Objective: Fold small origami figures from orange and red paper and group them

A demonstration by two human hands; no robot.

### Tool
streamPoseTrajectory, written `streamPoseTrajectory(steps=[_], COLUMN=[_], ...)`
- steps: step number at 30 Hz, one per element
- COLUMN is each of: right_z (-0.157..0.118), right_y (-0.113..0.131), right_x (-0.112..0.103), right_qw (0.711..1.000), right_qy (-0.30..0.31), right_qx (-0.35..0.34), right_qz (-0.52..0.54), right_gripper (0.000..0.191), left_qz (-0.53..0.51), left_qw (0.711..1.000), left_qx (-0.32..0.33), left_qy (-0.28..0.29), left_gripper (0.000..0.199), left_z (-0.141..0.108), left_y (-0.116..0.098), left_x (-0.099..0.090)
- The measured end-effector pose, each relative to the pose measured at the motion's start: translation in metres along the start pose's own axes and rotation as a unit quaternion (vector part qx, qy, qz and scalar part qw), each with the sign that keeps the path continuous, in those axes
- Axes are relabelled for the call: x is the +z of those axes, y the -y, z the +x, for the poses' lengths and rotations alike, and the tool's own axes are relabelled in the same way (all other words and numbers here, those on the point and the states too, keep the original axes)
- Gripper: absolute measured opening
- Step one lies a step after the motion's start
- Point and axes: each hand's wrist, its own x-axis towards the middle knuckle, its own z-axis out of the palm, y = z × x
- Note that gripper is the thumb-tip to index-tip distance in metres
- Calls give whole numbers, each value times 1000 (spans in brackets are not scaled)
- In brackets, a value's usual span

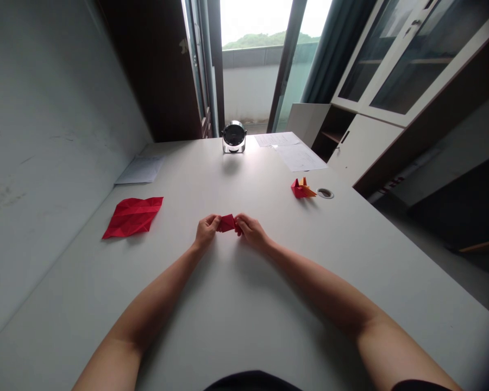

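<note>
A small piece of folded red paper (227, 223) is held between both hands above the middle of the white table. My left hand (207, 228) pinches its left end between thumb and fingers. At the right end my right hand (250, 228) is closed on it, with the fingertips partly covering that edge. To the left lies a larger red paper sheet (133, 217), unfolded and marked with creases. Folded red and orange paper pieces (302, 188) stand on the table to the right.
Beside the folded pieces is a round cable hole (325, 193) in the white table (244, 326). A round black lamp-like device (233, 137) stands at the back. Papers lie at the back right (299, 156) and back left (140, 169). A wall borders the left side; cabinets stand right.
</note>
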Motion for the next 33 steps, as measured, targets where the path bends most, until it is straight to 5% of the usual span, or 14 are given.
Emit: streamPoseTrajectory(steps=[10, 33], right_z=[2, 0], right_y=[-4, 0], right_x=[-2, -2], right_qw=[994, 995], right_qy=[-18, 58], right_qx=[-90, -77], right_qz=[60, 33], right_gripper=[30, 17], left_qz=[14, 45], left_qw=[1000, 998], left_qx=[-20, -37], left_qy=[16, 37], left_gripper=[37, 35], left_z=[2, -1], left_y=[3, -5], left_x=[-1, -1])
